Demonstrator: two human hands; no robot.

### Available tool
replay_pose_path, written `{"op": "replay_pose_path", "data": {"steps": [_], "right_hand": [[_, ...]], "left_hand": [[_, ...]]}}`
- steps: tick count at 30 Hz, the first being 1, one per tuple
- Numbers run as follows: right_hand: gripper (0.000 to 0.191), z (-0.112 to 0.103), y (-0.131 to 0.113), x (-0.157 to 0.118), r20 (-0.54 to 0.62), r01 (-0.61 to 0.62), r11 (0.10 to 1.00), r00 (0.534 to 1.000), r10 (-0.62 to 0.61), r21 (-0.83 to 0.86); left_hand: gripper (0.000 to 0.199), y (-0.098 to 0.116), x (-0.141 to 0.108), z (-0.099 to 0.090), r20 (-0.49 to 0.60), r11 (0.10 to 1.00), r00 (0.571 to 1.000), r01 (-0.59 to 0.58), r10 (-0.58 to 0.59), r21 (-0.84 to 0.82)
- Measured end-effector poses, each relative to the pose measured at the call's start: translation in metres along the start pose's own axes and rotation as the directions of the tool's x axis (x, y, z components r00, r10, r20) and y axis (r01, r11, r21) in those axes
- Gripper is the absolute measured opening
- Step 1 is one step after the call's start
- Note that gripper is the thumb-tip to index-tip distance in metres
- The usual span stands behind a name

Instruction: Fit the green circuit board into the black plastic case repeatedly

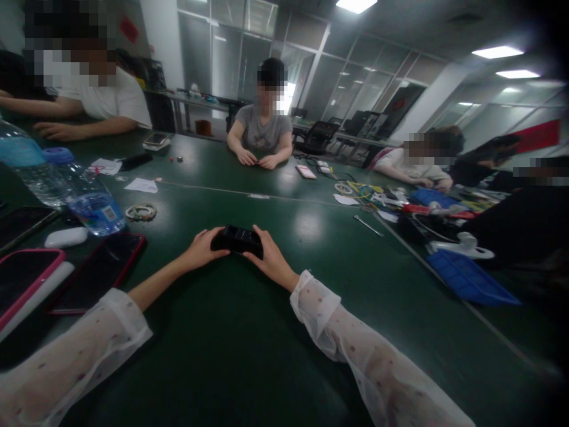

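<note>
A small black box-shaped object (240, 238) with a dark, glossy top lies between my hands, on or just above the green table (213, 350). Its exact kind I cannot make out. My left hand (204, 249) grips its left end, with the thumb along the near edge. Around the right end my right hand (272, 256) is closed, fingers on the far side and thumb in front. Both forearms reach in from the bottom corners in sheer white dotted sleeves.
Left of me are a water bottle (91, 198), a red-edged phone (104, 270), a white case (66, 237) and a beaded bracelet (141, 212). Rightward lie a wrench (368, 226) and a blue tray (471, 279). Several people sit around the table, one opposite me (267, 127).
</note>
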State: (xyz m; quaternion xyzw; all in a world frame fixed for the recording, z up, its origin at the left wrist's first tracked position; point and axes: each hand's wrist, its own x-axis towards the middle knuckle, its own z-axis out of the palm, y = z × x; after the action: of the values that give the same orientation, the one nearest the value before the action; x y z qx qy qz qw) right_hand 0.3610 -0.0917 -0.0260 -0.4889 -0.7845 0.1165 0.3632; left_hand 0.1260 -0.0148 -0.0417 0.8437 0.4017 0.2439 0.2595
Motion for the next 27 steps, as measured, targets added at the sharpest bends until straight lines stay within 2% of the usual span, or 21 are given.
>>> {"op": "replay_pose_path", "data": {"steps": [7,16,23,27], "right_hand": [[0.058,0.002,0.002,0.000,-0.060,-0.015,0.998,0.998,0.018,0.053],[0.054,0.001,0.001,-0.001,-0.091,-0.069,0.993,0.993,0.078,0.095],[0.051,0.003,0.006,-0.001,0.015,-0.074,0.995,0.997,0.073,0.062],[0.051,0.005,0.011,-0.001,0.011,-0.053,0.998,0.999,0.052,0.019]], "left_hand": [[0.063,0.001,0.000,0.001,-0.021,1.000,1.000,-0.004,0.004,-0.007],[0.065,-0.002,0.002,0.002,-0.016,1.000,1.000,0.004,-0.004,-0.007],[0.074,0.000,-0.001,0.000,-0.012,1.000,1.000,-0.020,0.020,-0.018],[0.080,0.002,-0.002,-0.001,-0.003,1.000,1.000,-0.025,0.025,0.010]]}}
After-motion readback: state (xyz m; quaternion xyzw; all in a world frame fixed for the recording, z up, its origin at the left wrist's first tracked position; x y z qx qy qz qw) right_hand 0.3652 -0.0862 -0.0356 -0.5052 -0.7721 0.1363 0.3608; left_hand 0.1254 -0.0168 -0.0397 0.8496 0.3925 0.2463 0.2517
